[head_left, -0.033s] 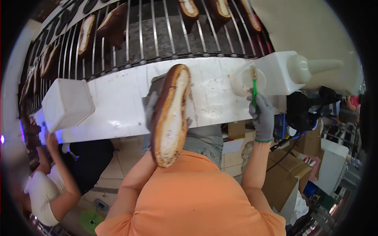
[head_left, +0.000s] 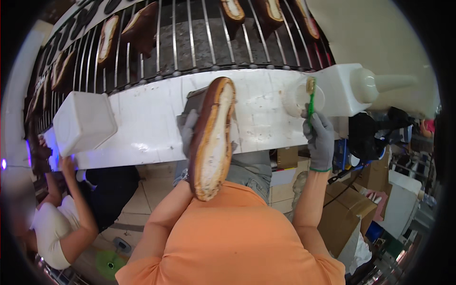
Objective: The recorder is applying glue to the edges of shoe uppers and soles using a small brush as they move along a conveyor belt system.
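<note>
My gloved left hand [head_left: 189, 128] is wrapped round a brown boot upper [head_left: 211, 147], its unfinished underside turned up. A pale strip runs down the middle of that underside, with a tan, rough margin around it. The fingers show at both sides of the boot; the palm is hidden beneath it. At the right, my gloved right hand [head_left: 319, 137] closes on the green handle of a toothbrush [head_left: 311, 99], bristles pointing away from me. The brush head is over or beside a round translucent tub [head_left: 299, 102]; I cannot tell if it touches the rim.
A white ledge [head_left: 142, 128] runs in front of me, with a white box [head_left: 85, 121] at left and a white spouted bottle [head_left: 346, 88] at right. Beyond lies a barred conveyor [head_left: 190, 42] carrying several boot uppers. A co-worker [head_left: 61, 223] handles a dark brown piece at left. Cartons [head_left: 344, 213] stand at right.
The toothbrush head has turned so that its bristles show more clearly over the tub. The view has shifted slightly. My left hand keeps its hold on the boot upper.
</note>
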Action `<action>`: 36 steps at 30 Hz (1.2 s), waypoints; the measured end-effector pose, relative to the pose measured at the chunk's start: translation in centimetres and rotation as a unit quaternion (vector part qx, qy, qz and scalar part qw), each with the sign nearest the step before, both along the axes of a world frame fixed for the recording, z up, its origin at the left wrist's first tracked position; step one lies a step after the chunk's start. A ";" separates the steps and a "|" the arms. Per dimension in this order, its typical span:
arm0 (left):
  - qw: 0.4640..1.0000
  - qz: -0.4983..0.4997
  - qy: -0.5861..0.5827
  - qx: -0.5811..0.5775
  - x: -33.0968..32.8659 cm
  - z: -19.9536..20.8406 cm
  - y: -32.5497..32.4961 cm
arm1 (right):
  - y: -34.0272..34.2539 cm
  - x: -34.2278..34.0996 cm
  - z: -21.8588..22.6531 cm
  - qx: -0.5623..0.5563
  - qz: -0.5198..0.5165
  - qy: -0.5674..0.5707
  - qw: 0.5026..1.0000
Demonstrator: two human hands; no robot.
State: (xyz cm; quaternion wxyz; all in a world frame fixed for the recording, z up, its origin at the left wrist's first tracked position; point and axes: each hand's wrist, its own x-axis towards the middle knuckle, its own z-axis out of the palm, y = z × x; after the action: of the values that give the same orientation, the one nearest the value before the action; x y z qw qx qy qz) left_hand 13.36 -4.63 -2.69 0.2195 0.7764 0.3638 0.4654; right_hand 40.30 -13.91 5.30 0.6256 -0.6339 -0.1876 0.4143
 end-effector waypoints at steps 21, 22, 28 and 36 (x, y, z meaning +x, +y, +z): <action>0.983 -0.007 -0.130 0.128 0.5 -2.6 0.6 | 1.4 -9.9 3.1 -0.030 0.240 -0.202 0.949; 0.983 -0.006 -0.129 0.130 0.6 -2.6 0.7 | 1.7 -9.8 3.0 -0.040 0.231 -0.211 0.949; 0.982 -0.015 -0.145 0.121 0.7 -2.4 0.7 | 4.3 -8.3 0.7 -0.096 0.204 -0.224 0.948; 0.985 -0.020 -0.123 0.121 0.5 -2.2 0.4 | 7.9 -5.6 -2.6 -0.062 0.154 -0.278 0.946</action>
State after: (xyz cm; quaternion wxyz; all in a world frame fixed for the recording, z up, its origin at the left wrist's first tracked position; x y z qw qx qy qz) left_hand 13.90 -4.20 -4.92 0.1762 0.7412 0.2595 0.5935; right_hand 34.73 -6.01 2.68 0.4367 -0.7245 -0.4234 0.3242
